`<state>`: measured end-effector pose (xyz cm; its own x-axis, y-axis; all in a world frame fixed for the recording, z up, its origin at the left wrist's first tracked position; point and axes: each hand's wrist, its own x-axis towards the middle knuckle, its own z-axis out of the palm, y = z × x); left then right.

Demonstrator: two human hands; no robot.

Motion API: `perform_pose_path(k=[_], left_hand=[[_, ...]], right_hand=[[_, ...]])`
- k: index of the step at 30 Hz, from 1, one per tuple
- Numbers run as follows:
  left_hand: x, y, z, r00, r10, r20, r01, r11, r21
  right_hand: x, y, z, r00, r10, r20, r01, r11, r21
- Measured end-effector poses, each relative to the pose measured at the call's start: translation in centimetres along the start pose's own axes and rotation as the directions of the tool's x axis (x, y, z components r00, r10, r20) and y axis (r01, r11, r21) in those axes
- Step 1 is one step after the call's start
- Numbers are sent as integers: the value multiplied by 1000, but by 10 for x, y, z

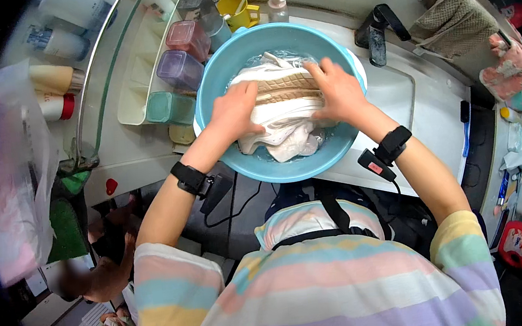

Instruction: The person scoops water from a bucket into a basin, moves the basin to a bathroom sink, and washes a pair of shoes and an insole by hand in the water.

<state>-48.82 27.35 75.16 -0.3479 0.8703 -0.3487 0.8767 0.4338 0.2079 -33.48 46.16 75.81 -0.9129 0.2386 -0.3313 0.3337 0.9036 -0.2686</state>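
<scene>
A light-blue plastic basin point(287, 174) holds water and a bundle of white shoes point(289, 109) with tan, treaded soles turned up. My left hand point(234, 110) clasps the left end of the bundle, fingertips over the upper side and thumb lower down. From the opposite side my right hand point(337, 87) takes hold of the right end, slightly blurred, with its thumb near the lower edge. A wet, pale, cloth-like part point(290, 147) sticks out toward me. The undersides of the shoes are hidden in the water.
Beneath the basin is a white sink point(433, 109) with a black faucet point(377, 36) on the right. Close on the left stand plastic containers point(180, 70), with a yellow mug point(239, 11) and a pump bottle point(277, 4) behind. A person point(105, 277) is at lower left.
</scene>
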Motion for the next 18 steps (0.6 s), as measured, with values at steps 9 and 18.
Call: perform_pose_path(k=[9,18], left_hand=[[3,-20,27,974,79,-210,-98,992,-79],[5,-21,28,989,119,-93,-113,991,67]], right_hand=[[7,17,40,944,-118,-308,168,976,141],[15,10,34,969,-122,-215,120,993,-24]])
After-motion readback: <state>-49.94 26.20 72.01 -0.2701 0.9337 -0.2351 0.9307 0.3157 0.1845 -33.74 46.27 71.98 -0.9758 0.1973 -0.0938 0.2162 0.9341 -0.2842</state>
